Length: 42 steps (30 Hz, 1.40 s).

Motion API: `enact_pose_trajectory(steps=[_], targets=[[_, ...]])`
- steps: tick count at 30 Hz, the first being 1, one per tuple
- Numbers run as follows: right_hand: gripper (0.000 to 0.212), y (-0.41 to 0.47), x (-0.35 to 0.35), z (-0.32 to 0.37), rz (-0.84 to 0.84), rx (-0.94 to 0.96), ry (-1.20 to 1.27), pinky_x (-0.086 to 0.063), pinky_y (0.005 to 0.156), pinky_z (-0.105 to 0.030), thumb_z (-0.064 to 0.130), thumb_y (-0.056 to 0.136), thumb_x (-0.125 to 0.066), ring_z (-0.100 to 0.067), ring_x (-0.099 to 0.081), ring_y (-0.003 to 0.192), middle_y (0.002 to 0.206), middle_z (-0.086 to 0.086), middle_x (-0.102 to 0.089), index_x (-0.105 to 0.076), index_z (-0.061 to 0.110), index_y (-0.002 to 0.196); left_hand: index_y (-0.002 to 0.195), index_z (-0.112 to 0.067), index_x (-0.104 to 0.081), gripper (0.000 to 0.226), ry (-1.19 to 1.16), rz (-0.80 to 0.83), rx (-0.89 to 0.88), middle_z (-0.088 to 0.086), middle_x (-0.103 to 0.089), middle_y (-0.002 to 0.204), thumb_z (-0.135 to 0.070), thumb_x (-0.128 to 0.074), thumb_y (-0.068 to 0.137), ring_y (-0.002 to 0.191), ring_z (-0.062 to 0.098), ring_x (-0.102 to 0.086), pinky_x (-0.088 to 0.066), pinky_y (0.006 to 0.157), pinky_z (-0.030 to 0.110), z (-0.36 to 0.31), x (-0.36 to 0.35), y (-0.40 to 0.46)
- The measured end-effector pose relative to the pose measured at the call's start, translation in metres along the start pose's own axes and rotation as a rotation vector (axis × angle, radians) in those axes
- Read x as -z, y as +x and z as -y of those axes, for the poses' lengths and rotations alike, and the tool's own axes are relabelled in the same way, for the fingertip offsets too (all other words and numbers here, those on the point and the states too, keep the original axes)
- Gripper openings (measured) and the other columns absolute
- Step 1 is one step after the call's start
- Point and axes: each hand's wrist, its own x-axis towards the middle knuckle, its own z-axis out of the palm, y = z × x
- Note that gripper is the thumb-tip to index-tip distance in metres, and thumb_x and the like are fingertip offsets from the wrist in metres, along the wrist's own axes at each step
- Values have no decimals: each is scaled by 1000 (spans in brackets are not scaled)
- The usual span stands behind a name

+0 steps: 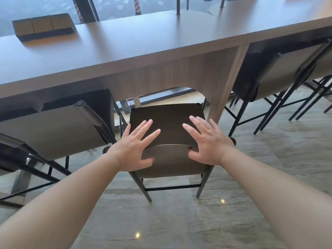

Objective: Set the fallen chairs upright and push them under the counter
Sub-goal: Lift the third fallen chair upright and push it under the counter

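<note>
Beneath the wooden bench (125, 51) stands an upright chair (168, 123); left hand (133, 150) and right hand (206, 146) rest on its backrest, fingers (149, 124) spread.

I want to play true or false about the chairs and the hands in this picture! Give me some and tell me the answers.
1. The dark brown chair in the middle stands upright on its legs. True.
2. The left hand is curled into a fist. False: its fingers are spread out straight over the top of the chair's backrest.
3. The right hand is open, with its thumb on the backrest. True.
4. The long brown wooden counter has a red cup on it. False: only a brown box with three flaps shows there.
5. The middle chair's seat sits completely under the counter. False: most of it sticks out.
</note>
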Motion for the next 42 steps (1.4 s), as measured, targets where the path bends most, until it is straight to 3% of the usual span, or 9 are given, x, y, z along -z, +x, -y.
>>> enact_pose_trajectory(steps=[5, 12, 17, 23, 32, 37, 42], targets=[[86, 1, 0, 0, 10, 16, -9, -5, 121, -48, 65, 77, -32, -20, -1, 151, 165, -2, -3, -6, 35, 153, 147, -47, 24, 87, 13, 9, 0, -4, 30, 159, -75, -23, 80, 148, 18, 25, 9, 119, 58, -1, 2, 0], [83, -2, 8, -1, 72, 71, -13, 0, 120, -45, 64, 80, -31, -22, -1, 151, 164, -4, -1, -2, 34, 152, 144, -45, 29, 87, 135, 41, -52, -2, 31, 158, -78, -20, 81, 148, 18, 26, 12, 120, 51, 13, 15, -1], [77, -15, 19, -17, 73, 126, -144, -23, 117, -49, 57, 84, -39, -31, -26, 146, 160, -14, -25, -26, 23, 152, 142, -47, 33, 86, 78, 37, -5, -4, 30, 160, -81, -18, 81, 146, 12, 29, 15, 120, 43, 28, 7, -2], [74, -14, 18, -18, 50, 120, -167, -38, 109, -50, 55, 81, -53, -34, -43, 136, 150, -18, -43, -45, 16, 144, 146, -48, 28, 89, 5, 1, -4, -6, 29, 160, -80, -26, 83, 146, 8, 28, 12, 121, 42, 30, 2, -4], [76, -5, 20, -7, 57, 127, -136, -35, 112, -49, 59, 82, -37, -31, -39, 139, 153, -15, -38, -40, 19, 147, 146, -49, 27, 88, -6, -4, 21, -6, 26, 161, -79, -26, 83, 147, 9, 25, 10, 122, 46, 42, -2, -14], [81, 9, 18, -13, 81, 136, -118, -23, 118, -45, 66, 81, -31, -26, -25, 147, 161, -9, -24, -23, 27, 152, 150, -46, 20, 89, -24, -21, 37, -4, 20, 164, -78, -30, 83, 148, 9, 23, 13, 121, 43, 40, -1, -19], [82, 20, 17, -19, 106, 172, -112, -18, 120, -42, 67, 80, -30, -24, -18, 149, 163, -7, -18, -19, 30, 153, 146, -49, 27, 88, -36, -19, 83, -3, 20, 164, -78, -27, 83, 148, 10, 22, 9, 122, 45, 35, 0, -25]])
